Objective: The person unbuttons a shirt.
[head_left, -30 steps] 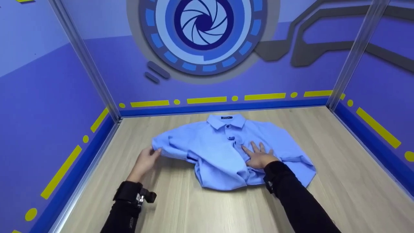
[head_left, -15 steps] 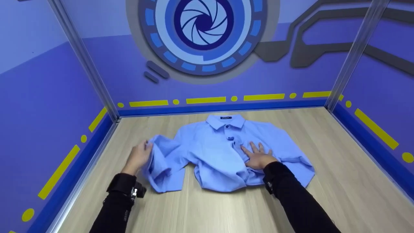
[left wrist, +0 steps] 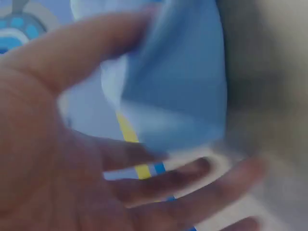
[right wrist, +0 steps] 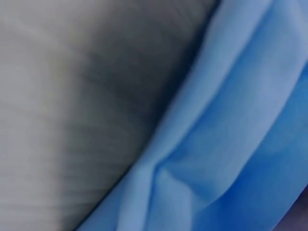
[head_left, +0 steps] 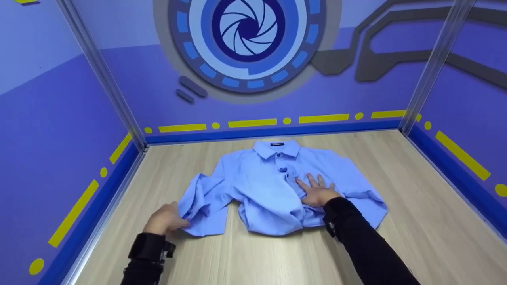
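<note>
A light blue collared shirt [head_left: 265, 190] lies rumpled with its front up, its collar [head_left: 276, 148] at the far side and dark buttons below it. At its left, one sleeve [head_left: 210, 209] bends down toward me, its end bunched. My left hand [head_left: 166, 218] is at the outer edge of that sleeve. The left wrist view shows this hand [left wrist: 72, 134] with fingers spread and loosely bent, the thumb against a fold of blue cloth [left wrist: 183, 82]. My right hand [head_left: 318, 194] rests palm down, fingers spread, on the shirt front. Only cloth [right wrist: 216, 144] and table show in the right wrist view.
The shirt is on a light wood table [head_left: 253, 261]. Blue printed walls with yellow dashes [head_left: 252, 122] stand at the back and both sides, joined by metal corner posts [head_left: 113, 87]. The other sleeve [head_left: 364, 202] lies folded at the right.
The sleeve at the left has swung from lying outward to pointing down toward me. My left hand has moved with it, left and nearer, and its fingers have loosened. My right hand stays put.
</note>
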`<state>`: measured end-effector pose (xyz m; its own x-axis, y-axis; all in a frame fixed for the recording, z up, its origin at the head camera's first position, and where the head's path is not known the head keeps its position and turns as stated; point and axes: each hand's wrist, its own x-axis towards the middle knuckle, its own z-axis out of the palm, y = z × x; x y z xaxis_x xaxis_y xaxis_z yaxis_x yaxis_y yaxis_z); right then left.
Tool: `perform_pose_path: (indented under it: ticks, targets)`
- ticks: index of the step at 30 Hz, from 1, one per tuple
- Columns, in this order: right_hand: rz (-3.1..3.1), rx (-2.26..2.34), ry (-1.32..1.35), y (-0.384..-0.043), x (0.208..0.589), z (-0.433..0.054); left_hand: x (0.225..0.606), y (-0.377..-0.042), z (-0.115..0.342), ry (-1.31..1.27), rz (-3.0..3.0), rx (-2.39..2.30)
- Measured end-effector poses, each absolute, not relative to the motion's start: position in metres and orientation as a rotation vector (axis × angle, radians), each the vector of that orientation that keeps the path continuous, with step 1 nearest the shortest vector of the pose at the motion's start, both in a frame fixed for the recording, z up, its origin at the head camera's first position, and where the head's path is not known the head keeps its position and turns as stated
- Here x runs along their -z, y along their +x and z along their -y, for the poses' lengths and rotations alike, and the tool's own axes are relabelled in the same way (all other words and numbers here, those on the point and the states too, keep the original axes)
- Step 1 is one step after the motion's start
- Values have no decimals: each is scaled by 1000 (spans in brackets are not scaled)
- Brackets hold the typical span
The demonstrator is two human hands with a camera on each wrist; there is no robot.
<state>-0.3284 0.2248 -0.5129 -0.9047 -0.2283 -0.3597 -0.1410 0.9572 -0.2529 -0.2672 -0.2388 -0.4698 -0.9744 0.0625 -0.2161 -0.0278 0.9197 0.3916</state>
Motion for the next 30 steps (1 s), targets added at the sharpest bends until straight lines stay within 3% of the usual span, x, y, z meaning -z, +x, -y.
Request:
perform_pose_path:
  ticks: [5,10,18,25,30]
  targets:
    - [-2708,335,-287,-331,511,-230,488,-277,221,67,-2990,-764]
    - [-2704,382,-266,-331,510,-259,505,-299,206,55,-2832,-1348]
    - [-2714,431,-285,-329,518,-266,482,-304,206,-265,-2329,-2063]
    - [-2738,344,-273,-328,515,-264,434,-304,218,-117,-2376,-2132]
    - [-2724,335,-276,-328,515,-263,437,-309,252,-48,-2791,-1602]
